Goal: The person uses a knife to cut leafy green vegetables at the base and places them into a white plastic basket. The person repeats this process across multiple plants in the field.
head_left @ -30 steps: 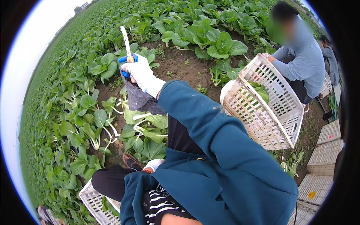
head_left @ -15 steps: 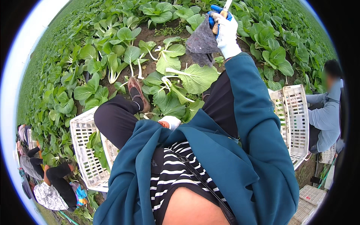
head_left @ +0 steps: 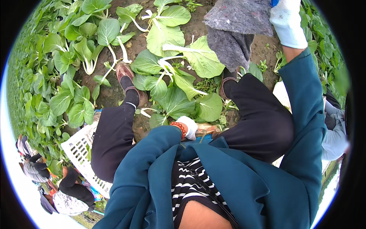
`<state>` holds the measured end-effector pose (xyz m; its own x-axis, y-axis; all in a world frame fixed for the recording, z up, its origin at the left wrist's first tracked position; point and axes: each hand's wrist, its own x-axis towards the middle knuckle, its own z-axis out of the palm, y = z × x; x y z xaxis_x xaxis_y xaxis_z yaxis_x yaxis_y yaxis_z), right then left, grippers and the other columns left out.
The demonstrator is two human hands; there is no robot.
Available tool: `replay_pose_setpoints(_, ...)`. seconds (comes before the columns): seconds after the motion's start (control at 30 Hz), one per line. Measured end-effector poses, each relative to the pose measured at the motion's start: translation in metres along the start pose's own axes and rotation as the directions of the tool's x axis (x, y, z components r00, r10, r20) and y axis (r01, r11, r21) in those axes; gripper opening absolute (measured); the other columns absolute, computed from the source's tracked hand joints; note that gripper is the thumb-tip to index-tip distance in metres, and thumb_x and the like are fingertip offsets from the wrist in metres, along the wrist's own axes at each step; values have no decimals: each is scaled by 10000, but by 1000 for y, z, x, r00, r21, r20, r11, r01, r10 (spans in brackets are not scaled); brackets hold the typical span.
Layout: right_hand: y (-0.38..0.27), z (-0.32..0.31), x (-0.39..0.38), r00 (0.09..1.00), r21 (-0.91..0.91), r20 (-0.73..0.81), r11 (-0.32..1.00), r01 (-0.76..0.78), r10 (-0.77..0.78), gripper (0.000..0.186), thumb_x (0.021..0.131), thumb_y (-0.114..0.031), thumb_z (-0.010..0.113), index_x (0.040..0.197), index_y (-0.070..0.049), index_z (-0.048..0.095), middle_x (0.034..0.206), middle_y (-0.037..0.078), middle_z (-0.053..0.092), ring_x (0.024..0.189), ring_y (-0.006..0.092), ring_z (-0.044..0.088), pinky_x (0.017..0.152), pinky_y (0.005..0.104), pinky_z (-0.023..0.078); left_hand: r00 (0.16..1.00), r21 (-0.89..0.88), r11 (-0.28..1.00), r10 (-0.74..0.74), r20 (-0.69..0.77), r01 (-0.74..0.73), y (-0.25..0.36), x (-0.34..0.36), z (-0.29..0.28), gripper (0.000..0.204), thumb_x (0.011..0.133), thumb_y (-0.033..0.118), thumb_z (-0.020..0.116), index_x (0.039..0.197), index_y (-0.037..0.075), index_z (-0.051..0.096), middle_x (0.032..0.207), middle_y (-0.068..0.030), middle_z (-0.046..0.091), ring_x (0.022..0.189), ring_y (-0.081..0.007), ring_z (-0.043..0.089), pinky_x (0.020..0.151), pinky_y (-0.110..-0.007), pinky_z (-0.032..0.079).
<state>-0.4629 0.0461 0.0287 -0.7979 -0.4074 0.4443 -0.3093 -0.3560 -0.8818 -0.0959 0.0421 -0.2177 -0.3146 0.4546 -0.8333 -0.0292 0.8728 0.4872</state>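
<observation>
At the upper right, my right hand [head_left: 286, 23], in a white glove with blue at the fingers, is cut off by the picture's edge. A grey felt-like cloth [head_left: 244, 17] hangs from it over the soil; the knife it gripped a moment ago is out of view. My left hand [head_left: 187, 126], white-gloved below a red bead bracelet [head_left: 180, 129], is closed low between my knees; what it holds, if anything, is hidden. Beside it shows a tan and blue object [head_left: 206, 131] I cannot make out. Cut leafy greens [head_left: 167, 72], like bok choy, lie between my feet.
Growing greens [head_left: 61, 53] fill the left side and the right edge. A white slatted crate [head_left: 82, 152] stands by my left leg, and part of a pale crate [head_left: 281, 93] by my right. Other people [head_left: 70, 200] sit at the lower left; another [head_left: 333, 141] is at the right.
My right hand and the cloth have shifted right and up, taking the knife out of view. The view has tipped nearer my feet, and my left hand shows more fully.
</observation>
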Motion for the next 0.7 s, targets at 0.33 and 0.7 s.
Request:
replay_pose_setpoints(0.33,132,-3,105,951,226,-143,944,-240,276,367,961,-106,592,1299,36,598,1143,116,698,896,116,674,804,195,545,928,-337,894,351,123,-294,-51,37,-41,366,882,399,564,980,105,759,981,-143,738,908,-351,710,802,-462,542)
replay_pose_setpoints(0.7,47,90,156,903,380,119,821,-426,414,528,878,-32,606,1382,57,478,1008,83,642,634,79,539,597,189,461,887,-232,961,-234,-398,150,-101,53,-150,261,818,326,617,872,129,780,884,-107,751,832,-302,726,710,-459,545)
